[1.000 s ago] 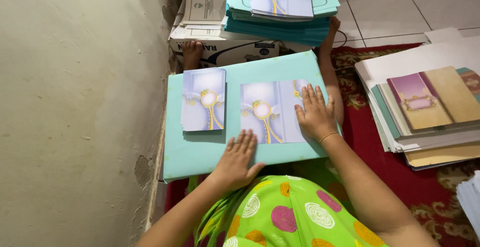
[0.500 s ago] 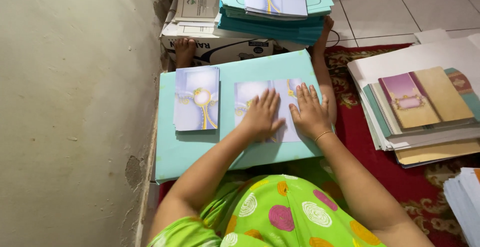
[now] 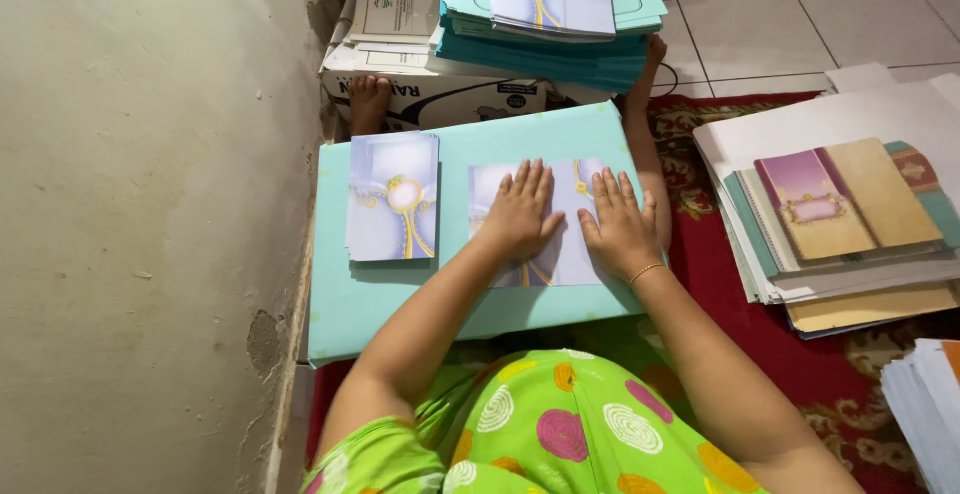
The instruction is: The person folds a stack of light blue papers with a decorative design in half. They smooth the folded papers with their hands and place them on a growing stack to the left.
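A bare plaster wall point(image 3: 130, 204) fills the left side of the head view; a tiled floor point(image 3: 800, 14) and a red patterned rug point(image 3: 850, 374) lie to the right. A turquoise board point(image 3: 400, 294) rests across the person's lap and serves as the tabletop. Beyond its far edge stands a cardboard box point(image 3: 440, 99) carrying a stack of turquoise folders point(image 3: 545, 49) topped with printed cards. Off the right edge, on the rug, lies a pile of paper and covers point(image 3: 830, 224) with a purple-and-tan cover uppermost.

On the tabletop, near the left edge, sits a small stack of lilac cards point(image 3: 393, 197) with a gold ornament — apart from both hands. Nearer the right edge lies a single lilac card point(image 3: 560, 254) of the same design, flat on the board.

The left hand point(image 3: 522, 212) lies palm down on the middle of this card, fingers straight and close together, gripping nothing. The right hand point(image 3: 620, 226), a thin bracelet at its wrist, lies palm down on the card's right part, fingers slightly spread and flat — likewise pressing, not grasping. The two hands rest just beside one another.

A bare foot point(image 3: 368, 102) shows at the far left corner of the tabletop, against the box.
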